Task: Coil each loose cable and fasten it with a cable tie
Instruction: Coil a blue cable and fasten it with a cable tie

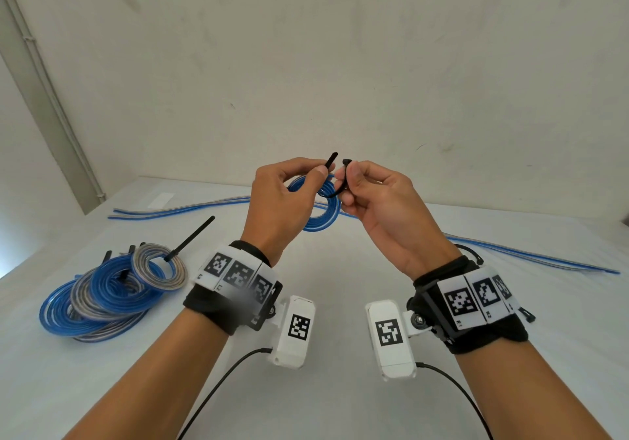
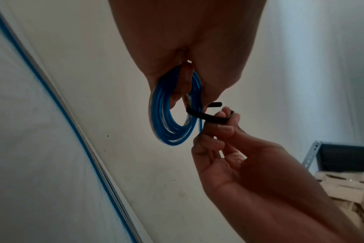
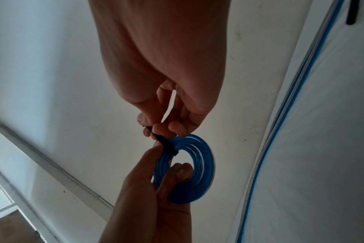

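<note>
A small blue cable coil (image 1: 323,211) (image 2: 170,118) (image 3: 197,167) hangs above the table in my left hand (image 1: 289,198), whose fingers curl through its ring. A black cable tie (image 1: 335,181) (image 2: 210,117) (image 3: 164,143) loops around the coil's top. My left thumb and finger pinch the tie's pointed tail (image 1: 331,160). My right hand (image 1: 371,194) (image 2: 222,129) pinches the tie's head end (image 1: 346,162). The two ends stand close together but apart.
A pile of tied blue and grey coils (image 1: 112,293) lies at the table's left, one tie tail (image 1: 194,237) sticking up. Several loose blue and grey cables (image 1: 531,259) (image 2: 52,98) (image 3: 291,98) stretch across the far table by the wall. A metal shelf (image 2: 343,157) stands right.
</note>
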